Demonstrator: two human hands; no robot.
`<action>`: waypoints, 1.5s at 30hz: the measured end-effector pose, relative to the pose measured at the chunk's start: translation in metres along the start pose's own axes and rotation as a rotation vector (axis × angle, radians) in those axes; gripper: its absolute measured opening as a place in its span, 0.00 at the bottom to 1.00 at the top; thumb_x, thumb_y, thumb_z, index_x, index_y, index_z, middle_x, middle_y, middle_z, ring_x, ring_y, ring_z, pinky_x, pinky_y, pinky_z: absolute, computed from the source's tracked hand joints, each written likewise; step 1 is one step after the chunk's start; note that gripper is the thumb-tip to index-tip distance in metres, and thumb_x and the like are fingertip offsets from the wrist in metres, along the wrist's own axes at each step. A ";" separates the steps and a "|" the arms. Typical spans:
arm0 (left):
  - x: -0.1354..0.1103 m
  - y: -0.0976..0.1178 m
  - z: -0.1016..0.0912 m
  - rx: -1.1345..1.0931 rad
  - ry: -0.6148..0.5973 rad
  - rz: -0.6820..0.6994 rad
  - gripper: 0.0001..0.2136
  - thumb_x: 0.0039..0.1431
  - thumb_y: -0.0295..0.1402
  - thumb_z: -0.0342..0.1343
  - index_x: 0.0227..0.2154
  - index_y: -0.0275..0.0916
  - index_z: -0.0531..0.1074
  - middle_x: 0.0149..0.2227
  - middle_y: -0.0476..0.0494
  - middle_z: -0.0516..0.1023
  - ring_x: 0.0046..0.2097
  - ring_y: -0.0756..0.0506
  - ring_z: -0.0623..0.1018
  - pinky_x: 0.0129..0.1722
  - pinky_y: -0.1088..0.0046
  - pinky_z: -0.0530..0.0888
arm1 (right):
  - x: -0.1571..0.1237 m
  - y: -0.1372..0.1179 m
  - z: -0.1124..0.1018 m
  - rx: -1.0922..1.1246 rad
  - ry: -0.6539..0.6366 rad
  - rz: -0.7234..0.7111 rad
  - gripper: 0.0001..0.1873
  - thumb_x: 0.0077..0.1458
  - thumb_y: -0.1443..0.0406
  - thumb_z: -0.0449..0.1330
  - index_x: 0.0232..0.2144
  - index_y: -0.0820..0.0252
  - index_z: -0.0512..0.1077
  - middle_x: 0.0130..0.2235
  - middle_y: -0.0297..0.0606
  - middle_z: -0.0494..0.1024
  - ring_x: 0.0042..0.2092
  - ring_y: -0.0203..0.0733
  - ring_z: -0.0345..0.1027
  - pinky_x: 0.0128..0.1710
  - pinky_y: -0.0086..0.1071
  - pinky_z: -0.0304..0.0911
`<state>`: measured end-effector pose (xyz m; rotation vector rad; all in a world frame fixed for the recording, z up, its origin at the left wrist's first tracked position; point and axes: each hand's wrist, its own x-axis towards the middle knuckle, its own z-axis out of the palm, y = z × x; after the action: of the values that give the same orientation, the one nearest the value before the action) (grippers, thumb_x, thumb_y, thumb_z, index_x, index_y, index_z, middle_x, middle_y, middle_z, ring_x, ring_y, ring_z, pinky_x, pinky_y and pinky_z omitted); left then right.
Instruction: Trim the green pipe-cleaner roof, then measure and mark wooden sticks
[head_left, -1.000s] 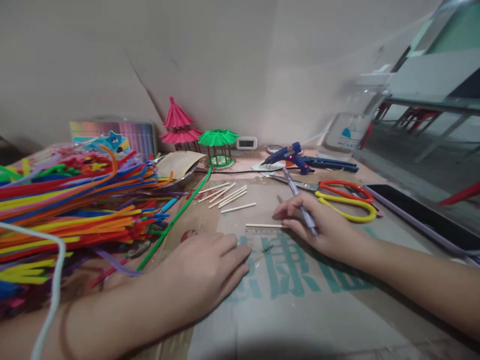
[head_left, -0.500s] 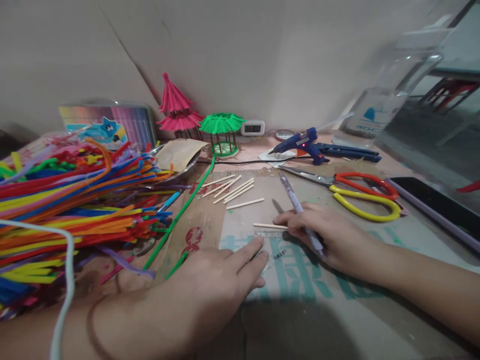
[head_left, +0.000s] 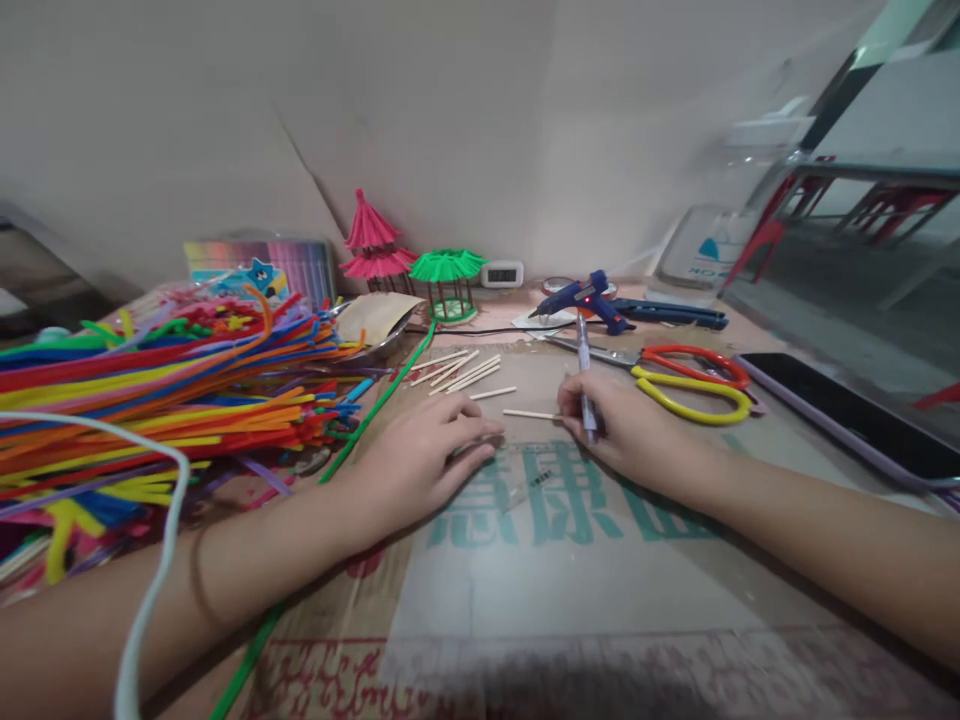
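My right hand is closed round a pen that stands nearly upright, and its fingertips touch the right end of a short wooden stick lying on the cardboard sheet. My left hand lies flat on the cardboard with fingers stretched toward the stick's left end, over a clear ruler that is hard to make out. Several more wooden sticks lie a little farther back.
A big heap of coloured pipe cleaners fills the left. A green pipe cleaner runs diagonally. Scissors, a blue glue gun, a phone, pink and green model pavilions and a marker box stand around.
My left hand has slid forward and flattened near the stick. The pen in my right hand has tipped more upright. The view has pulled back.
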<state>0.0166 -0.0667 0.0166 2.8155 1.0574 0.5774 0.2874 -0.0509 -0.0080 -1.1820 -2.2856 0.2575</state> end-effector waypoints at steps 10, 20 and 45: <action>0.005 0.000 -0.001 0.121 -0.200 0.132 0.16 0.71 0.35 0.45 0.53 0.43 0.75 0.46 0.39 0.75 0.46 0.41 0.73 0.45 0.62 0.69 | -0.010 -0.017 -0.005 0.167 -0.231 -0.168 0.13 0.51 0.77 0.55 0.34 0.55 0.65 0.33 0.33 0.73 0.33 0.38 0.66 0.33 0.29 0.58; -0.019 0.017 -0.037 0.231 -0.247 0.066 0.16 0.67 0.39 0.52 0.26 0.40 0.76 0.28 0.44 0.73 0.34 0.43 0.72 0.41 0.64 0.70 | -0.008 -0.013 -0.010 0.141 -0.225 -0.137 0.10 0.55 0.76 0.55 0.33 0.56 0.66 0.33 0.35 0.74 0.33 0.39 0.66 0.33 0.29 0.59; -0.012 0.013 -0.019 0.027 -0.600 -0.104 0.44 0.65 0.58 0.44 0.70 0.28 0.45 0.72 0.28 0.40 0.73 0.34 0.46 0.70 0.51 0.50 | -0.007 -0.012 -0.008 0.113 -0.319 -0.227 0.02 0.64 0.67 0.55 0.36 0.58 0.67 0.34 0.36 0.74 0.35 0.39 0.66 0.36 0.30 0.59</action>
<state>0.0092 -0.0857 0.0333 2.6469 1.0621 -0.2844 0.2866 -0.0644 0.0013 -0.8645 -2.6145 0.5122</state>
